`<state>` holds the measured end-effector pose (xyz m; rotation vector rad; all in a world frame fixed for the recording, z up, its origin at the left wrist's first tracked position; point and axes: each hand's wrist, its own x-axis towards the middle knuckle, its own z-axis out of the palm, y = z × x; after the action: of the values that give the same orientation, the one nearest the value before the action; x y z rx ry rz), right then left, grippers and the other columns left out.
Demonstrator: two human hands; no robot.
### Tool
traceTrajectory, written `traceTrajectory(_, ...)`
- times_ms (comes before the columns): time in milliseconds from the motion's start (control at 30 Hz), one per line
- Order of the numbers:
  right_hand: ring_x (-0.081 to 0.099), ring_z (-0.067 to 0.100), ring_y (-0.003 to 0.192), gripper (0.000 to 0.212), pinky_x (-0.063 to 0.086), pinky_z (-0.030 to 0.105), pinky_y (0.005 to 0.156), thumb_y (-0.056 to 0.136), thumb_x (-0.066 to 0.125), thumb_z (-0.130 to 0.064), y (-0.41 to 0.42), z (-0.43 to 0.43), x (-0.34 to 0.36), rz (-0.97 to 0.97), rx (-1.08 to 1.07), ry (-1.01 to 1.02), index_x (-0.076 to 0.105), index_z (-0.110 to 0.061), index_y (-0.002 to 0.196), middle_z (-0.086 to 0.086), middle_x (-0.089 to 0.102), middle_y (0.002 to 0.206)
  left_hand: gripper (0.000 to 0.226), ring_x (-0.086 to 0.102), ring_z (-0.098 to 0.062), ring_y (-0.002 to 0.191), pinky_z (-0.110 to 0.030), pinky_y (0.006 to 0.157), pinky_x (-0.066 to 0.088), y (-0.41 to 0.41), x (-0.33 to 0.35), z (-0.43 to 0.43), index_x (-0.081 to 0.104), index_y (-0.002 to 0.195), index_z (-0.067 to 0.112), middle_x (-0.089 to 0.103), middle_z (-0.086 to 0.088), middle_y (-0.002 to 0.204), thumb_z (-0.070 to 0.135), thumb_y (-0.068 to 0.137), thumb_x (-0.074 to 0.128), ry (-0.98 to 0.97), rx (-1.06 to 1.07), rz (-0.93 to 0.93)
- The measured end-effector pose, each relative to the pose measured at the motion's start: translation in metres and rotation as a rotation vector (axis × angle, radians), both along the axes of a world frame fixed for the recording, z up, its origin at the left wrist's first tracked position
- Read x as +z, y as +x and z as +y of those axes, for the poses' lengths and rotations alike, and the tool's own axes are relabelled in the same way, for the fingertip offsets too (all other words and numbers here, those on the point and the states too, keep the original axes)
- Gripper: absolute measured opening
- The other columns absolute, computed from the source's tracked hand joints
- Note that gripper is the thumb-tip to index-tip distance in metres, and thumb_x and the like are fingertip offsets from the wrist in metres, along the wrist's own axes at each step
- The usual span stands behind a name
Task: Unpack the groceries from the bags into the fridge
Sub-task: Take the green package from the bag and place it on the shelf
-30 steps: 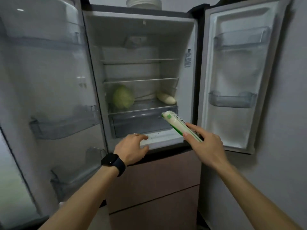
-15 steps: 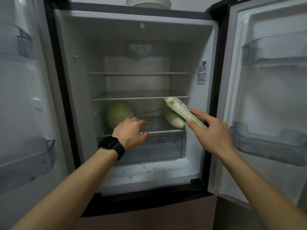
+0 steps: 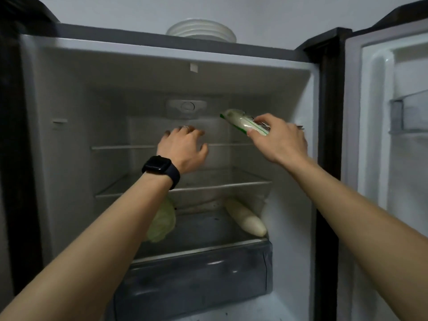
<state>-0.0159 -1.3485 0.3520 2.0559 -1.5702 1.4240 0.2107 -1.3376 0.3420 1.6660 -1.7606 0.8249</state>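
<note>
The fridge (image 3: pixel 69 93) stands open in front of me. My right hand (image 3: pixel 280 140) grips a white packet with green print (image 3: pixel 240 122), holding it up inside the fridge above the top glass shelf (image 3: pixel 120 147) on the right. My left hand (image 3: pixel 183 148), with a black watch on the wrist, hovers with relaxed fingers beside it at top-shelf height and holds nothing. A green cabbage (image 3: pixel 162 222) and a white radish (image 3: pixel 245 220) lie on the lowest shelf, over the crisper drawer (image 3: pixel 196 281). My left forearm hides part of the cabbage.
A second glass shelf (image 3: pixel 220 185) sits below the top one. The right door (image 3: pixel 393 158) hangs open with a clear bin (image 3: pixel 410 114). White plates (image 3: pixel 201 31) are stacked on top of the fridge. The left door edge is dark at the frame's left.
Both hands rose from the crisper level to the top shelf, the right one carrying the packet up and inward. The view moved closer to the fridge and tilted upward.
</note>
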Motion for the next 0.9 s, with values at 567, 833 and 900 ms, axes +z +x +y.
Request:
traceTrajectory(567,0.053,0.037,0.127,0.088,0.045,0.046,0.104,0.069,0.065,-0.074,0.067,-0.169,0.044,0.150,-0.089,0.470,0.057,-0.018,0.136,0.012,0.053,0.145,0.050,0.056,-0.027,0.106,-0.038,0.094,0.033,0.034,-0.023,-0.072,0.057,0.124,0.028,0.065,-0.004,0.118,0.056,0.100,0.024,-0.059,0.087,-0.061)
traceTrajectory(833,0.051,0.036,0.128,0.070,0.044,0.042,0.103,0.081,0.046,-0.060,0.067,-0.160,0.040,0.017,-0.104,0.414,0.058,-0.015,0.134,0.013,0.055,0.142,0.051,0.055,-0.028,0.109,-0.041,0.102,0.032,0.032,-0.021,-0.071,0.056,0.126,0.028,0.064,-0.005,0.120,0.057,0.099,0.024,-0.019,0.098,-0.040)
traceTrajectory(900,0.048,0.037,0.127,0.061,0.043,0.042,0.099,0.088,0.039,-0.051,0.067,-0.149,0.034,-0.073,-0.167,0.286,0.059,-0.014,0.132,0.015,0.056,0.138,0.051,0.053,-0.028,0.113,-0.041,0.103,0.031,0.030,-0.019,-0.069,0.054,0.128,0.030,0.063,-0.005,0.124,0.057,0.099,0.023,0.015,0.105,-0.032)
